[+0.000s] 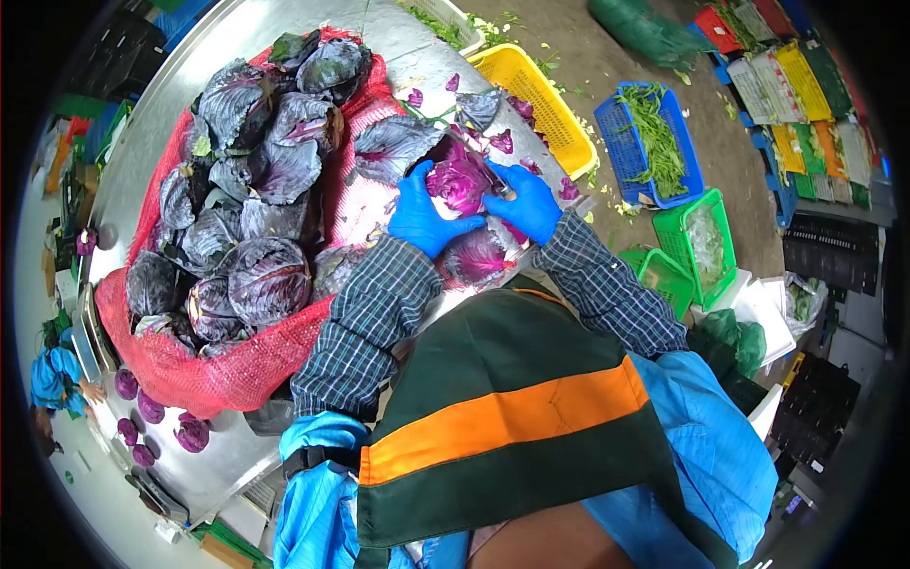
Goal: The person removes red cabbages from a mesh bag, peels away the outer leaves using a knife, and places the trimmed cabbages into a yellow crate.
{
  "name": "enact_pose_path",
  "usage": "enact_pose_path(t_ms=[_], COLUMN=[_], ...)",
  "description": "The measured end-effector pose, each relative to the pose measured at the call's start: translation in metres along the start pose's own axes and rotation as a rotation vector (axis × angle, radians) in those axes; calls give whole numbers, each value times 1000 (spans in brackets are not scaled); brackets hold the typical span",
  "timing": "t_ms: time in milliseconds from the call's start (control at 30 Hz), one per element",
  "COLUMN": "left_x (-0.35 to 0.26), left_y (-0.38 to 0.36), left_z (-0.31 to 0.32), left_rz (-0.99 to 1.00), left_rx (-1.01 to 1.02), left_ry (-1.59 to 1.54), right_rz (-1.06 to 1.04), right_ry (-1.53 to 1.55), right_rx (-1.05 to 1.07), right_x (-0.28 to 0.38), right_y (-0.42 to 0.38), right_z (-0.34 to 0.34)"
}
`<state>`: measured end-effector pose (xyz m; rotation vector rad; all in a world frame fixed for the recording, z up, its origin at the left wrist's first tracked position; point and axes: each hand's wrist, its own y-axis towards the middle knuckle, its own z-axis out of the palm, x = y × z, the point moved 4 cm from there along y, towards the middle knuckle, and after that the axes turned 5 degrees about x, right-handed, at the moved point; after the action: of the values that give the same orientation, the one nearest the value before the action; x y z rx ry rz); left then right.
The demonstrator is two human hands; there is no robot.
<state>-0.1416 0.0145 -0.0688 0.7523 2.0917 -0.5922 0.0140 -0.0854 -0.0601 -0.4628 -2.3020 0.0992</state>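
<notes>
Between my two blue-gloved hands sits a peeled red cabbage (459, 184), bright purple, over the metal table. My left hand (428, 216) grips its near left side, with the thumb stretched across the front. My right hand (527, 203) is closed at the cabbage's right side, around what looks like a knife (485, 163); its handle is hidden. A large dark outer leaf (394, 149) lies just beyond my left hand. Nearer me, under my hands, is a loose purple leaf (476, 256).
A red mesh sack (223, 365) full of unpeeled red cabbages (268, 282) lies open on the metal table (227, 446). Several peeled cabbages (192, 433) stand at the left. A yellow basket (567, 142), a blue crate (688, 161) of greens and green crates (713, 204) are on the right.
</notes>
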Motion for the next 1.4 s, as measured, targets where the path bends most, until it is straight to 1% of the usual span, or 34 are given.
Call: enact_pose_path(t_ms=[33, 67, 133, 167, 233, 300, 367, 433, 467, 500, 567, 600, 633, 700, 733, 767, 833, 867, 900, 933, 967, 1000, 1033, 1067, 1100, 1167, 1200, 1233, 1267, 1300, 1333, 1367, 1400], left_x=[0, -1, -6, -9, -8, -6, -9, -8, -5, -2, -4, -8, -12, -15, -16, -16, -9, -5, -2, -5, -5, -6, -10, -20, -29, -44, -44, -41, -41, -37, -33, -31, -30], left_y=[0, 2, 5, 5, 4, 3, 2, -2, -4, -5, -7, -5, -2, -2, -4, -6, -6, -7, -7, -7, -9, -13, -17, -22, -23, -23, -18, -12, -8, -4, -2, 0, 3], left_z=[0, 1, 1, 0, -1, -1, -6, -6, -6, -4, -3, -4, -5, -6, -7, -9, -6, -5, -6, -12, -18, -21, -23, -23, -22, -7, -2, 1, 0, -1, -3, -7, -12], left_rz=[0, -24, -45, -56, -70, -50, -49, -44, 5, 50, 42, -3, -44, -75, -51, -29, -40, -15, 11, 14, -30, -77, -85, 2, 96, 301, 195, 86, 83, 33, -15, -14, 18], left_rx=[1, 21, 41, 50, 60, 44, 58, 80, 68, 54, 36, 73, 109, 128, 117, 108, 124, 97, 68, 64, 105, 149, 150, 108, 63, 80, 134, 185, 182, 204, 227, 227, 235], left_ry=[-1, 22, 43, 42, 44, 89, 74, 60, 82, 102, 117, 130, 144, 141, 151, 161, 199, 154, 110, 112, 183, 251, 248, 344, 442, 606, 636, 664, 664, 688, 715, 723, 647], right_rz=[-55, -53, -149, -149, 22, 34, 44, 266, 244, 238, -94, -24, -22, 6, 21, 19, 86, 213, 219, 254, 288, 286, 317, 342, 237, 270, 316, 314, 209, 108, 67, 64, 76], right_ry=[-16, -17, -55, -55, -116, -54, 6, 529, 382, 382, 219, 419, 419, 264, 396, 397, 58, 224, 25, 58, 93, 93, 528, 964, 902, 1135, 1140, 1138, 992, 849, 603, 610, 569], right_rx=[-41, -43, -114, -112, -9, -17, -24, -45, 55, 58, -74, -3, -7, -44, -92, -89, -116, -123, -78, -18, 47, 53, -11, -79, -50, 126, 144, 146, 97, 46, -44, -46, -68], right_x=[3, 2, 7, 11, 14, 2, -23, -70, -73, -73, -31, -18, -9, 1, -5, -12, -24, -41, -68, -70, -71, -68, -46, -35, -68, -30, -28, -28, -26, -23, -20, -17, -15], right_y=[-2, -3, -5, -4, -1, 2, 13, 27, 32, 34, 23, 18, 15, 13, 19, 22, 23, 28, 40, 39, 39, 34, 19, 9, 16, 1, -3, -1, 0, 1, 3, 6, 8], right_z=[-2, -1, 0, -1, 2, -1, -3, -7, -16, -13, -12, 1, 5, 6, 7, 6, -3, -5, -7, -14, -15, -10, -8, -4, 24, 39, 43, 43, 39, 37, 32, 31, 29])
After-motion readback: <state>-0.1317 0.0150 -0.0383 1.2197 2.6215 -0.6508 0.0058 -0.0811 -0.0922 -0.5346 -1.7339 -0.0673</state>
